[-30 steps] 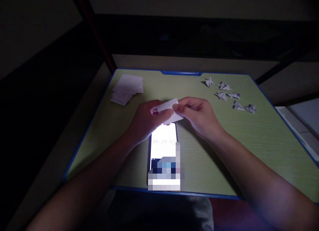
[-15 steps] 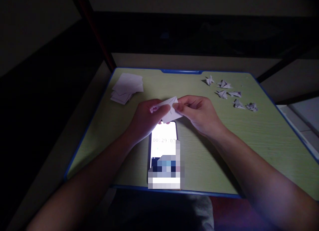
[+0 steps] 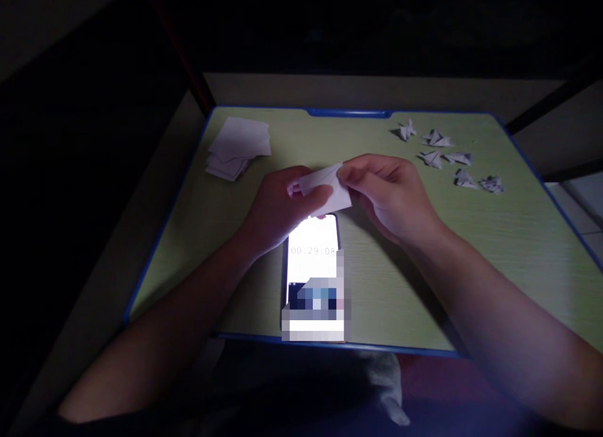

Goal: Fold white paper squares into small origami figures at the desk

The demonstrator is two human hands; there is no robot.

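Observation:
A small folded sheet of white paper, with a crease line across it, is held up between my two hands over the middle of the table. My left hand grips it from the left, thumb lying on its face and fingers behind. At its upper right corner, my right hand pinches the edge between thumb and forefinger. The fingers behind the paper are mostly hidden. Just below the hands lies a lit phone showing a running timer.
On the light green table with a blue rim, a stack of white paper sheets lies at the far left. Several small folded paper figures sit at the far right. The surroundings are dark.
My right thumb and fingers have shifted to the paper's upper right corner, uncovering more of its face. The camera view has tilted, so the table sits higher in the picture.

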